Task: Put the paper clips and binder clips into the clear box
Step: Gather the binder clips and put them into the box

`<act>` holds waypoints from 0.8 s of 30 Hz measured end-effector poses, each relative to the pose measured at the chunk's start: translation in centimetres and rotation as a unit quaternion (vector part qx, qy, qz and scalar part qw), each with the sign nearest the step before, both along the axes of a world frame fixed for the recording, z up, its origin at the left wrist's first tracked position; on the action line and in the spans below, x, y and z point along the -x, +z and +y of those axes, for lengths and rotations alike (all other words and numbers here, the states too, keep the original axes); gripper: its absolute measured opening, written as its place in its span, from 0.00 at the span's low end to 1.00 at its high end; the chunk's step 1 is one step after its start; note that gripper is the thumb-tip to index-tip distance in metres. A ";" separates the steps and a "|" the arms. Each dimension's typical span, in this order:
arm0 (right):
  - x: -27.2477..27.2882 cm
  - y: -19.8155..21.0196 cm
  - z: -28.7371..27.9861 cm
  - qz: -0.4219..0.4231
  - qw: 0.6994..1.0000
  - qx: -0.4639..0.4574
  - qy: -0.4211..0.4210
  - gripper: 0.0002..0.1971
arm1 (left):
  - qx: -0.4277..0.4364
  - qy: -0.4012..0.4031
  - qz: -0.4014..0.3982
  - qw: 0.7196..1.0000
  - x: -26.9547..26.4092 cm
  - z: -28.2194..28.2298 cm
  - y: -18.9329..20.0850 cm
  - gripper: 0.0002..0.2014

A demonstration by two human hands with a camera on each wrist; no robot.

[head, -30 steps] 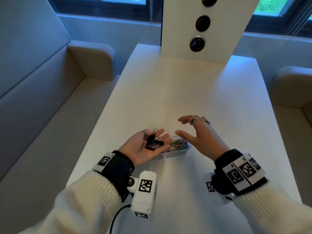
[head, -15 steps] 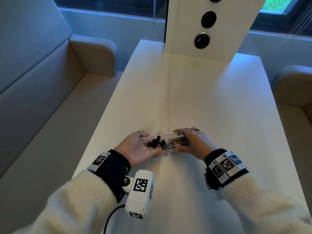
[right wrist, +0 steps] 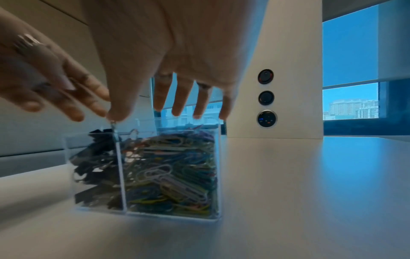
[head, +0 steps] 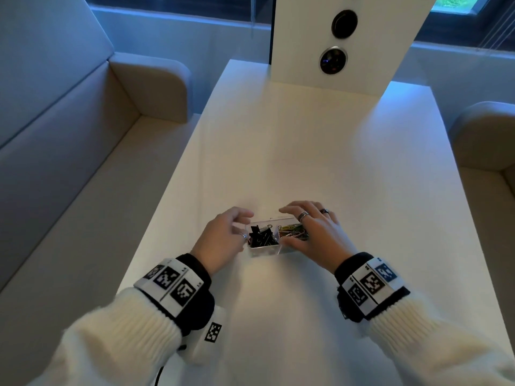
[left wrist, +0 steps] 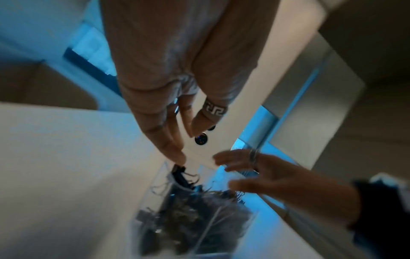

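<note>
At lower centre of the frame, the clear box (head: pixel 264 249) is flanked on the counter (head: pixel 320 151) by the left hand (head: pixel 223 240) and right hand (head: pixel 317 235), fingers loosely spread, nothing gripped; binder clips (head: pixel 261 236) and paper clips (head: pixel 292 231) are seen inside.

We're in an office meeting booth, high up in a city building. A long white table (head: pixel 320 162) runs away from the person, flanked by upholstered bench seats: one on the left (head: pixel 83 162), another armrest on the right (head: pixel 485 135). At the table's far end rises a white panel (head: pixel 354 43) set with round black sockets and a chrome-ringed control (head: pixel 333 60), the kind of power post you find at shared desks. Behind it a wide window (right wrist: pixel 350 101) shows tall apartment blocks under blue daylight. On the table, a clear box (right wrist: pixel 168 213) of stationery clips fits the office feel
</note>
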State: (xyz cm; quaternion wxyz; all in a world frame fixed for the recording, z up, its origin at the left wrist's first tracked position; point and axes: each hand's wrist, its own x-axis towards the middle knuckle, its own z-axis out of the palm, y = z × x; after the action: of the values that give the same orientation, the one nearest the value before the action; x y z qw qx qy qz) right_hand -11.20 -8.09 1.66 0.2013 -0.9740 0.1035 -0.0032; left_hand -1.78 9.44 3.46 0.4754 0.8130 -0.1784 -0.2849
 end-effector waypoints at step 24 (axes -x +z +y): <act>-1.3 -0.1 3.2 -0.073 0.988 0.002 -0.139 0.08 | -0.158 -0.105 -0.241 0.952 0.4 0.2 -3.7 0.16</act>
State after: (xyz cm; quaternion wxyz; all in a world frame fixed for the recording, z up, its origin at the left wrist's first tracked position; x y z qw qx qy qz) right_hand -9.93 -4.85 1.54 0.2038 -0.9478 0.2224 -0.1028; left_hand -2.13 9.63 -0.24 0.2505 0.8989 -0.3250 -0.1535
